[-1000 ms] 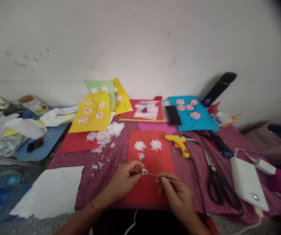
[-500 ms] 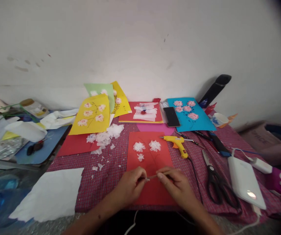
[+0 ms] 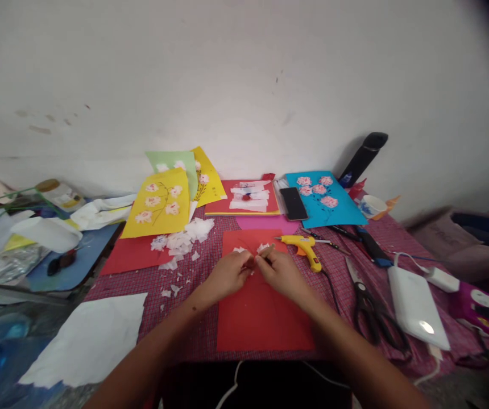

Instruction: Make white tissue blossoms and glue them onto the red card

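Now both hands (image 3: 230, 274) sit farther up the red sheet (image 3: 264, 324).

The hands (image 3: 230, 274) partly hide the white paper flowers (image 3: 263, 247).

this looks like a craft workspace, given the glue gun (image 3: 305, 244), scissors (image 3: 366, 298) and flower-decorated cards (image 3: 157, 205).

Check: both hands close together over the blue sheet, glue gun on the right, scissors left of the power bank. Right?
Not quite: the head view shows the left hand and right hand close together over the red sheet, not blue. Glue gun on the right, scissors left of the power bank.
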### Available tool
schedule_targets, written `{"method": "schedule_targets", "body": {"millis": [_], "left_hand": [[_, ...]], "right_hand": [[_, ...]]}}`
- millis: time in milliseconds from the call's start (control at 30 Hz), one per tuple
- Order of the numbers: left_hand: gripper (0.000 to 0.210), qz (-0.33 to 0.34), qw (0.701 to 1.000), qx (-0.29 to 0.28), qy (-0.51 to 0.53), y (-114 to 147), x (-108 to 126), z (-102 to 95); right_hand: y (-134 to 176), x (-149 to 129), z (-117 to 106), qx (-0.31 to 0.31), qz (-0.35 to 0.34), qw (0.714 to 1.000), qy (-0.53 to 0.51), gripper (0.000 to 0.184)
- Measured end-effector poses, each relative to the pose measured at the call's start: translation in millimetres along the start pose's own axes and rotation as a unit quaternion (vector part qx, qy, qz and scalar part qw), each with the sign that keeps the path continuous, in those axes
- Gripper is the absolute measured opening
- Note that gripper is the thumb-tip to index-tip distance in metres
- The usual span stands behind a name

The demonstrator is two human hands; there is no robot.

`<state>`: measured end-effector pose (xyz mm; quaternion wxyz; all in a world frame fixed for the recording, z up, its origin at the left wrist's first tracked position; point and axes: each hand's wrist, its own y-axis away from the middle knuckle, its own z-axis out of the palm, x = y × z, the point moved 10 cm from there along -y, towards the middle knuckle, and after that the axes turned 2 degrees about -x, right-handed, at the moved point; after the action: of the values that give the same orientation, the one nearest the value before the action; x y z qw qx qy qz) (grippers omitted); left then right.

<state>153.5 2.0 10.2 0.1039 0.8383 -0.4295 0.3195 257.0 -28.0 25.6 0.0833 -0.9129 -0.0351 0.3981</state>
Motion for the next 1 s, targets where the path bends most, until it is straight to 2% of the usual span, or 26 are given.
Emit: {"method": "schedule_targets", "body": {"millis": [433,700,1000], "left_hand": [[0.014,0.0,1.0,0.004,0.019,2.5,-11.1,3.3],[0.014,-0.018,0.999,0.019,0.038,7.8,-16.7,1.4],[0.006,-0.034,0.998,0.034,0.049,5.8,-18.9,4.8]], "right_hand": [[-2.1,-1.8,12.6,-0.026,0.001,0.999,0.023,0.024],[-8.0,-19.7,20.0,-0.063,-0.034,0.996,0.048,0.018],[-4.9,-11.3,15.1,-0.042,-0.009,0.998,0.051,0.021]]}}
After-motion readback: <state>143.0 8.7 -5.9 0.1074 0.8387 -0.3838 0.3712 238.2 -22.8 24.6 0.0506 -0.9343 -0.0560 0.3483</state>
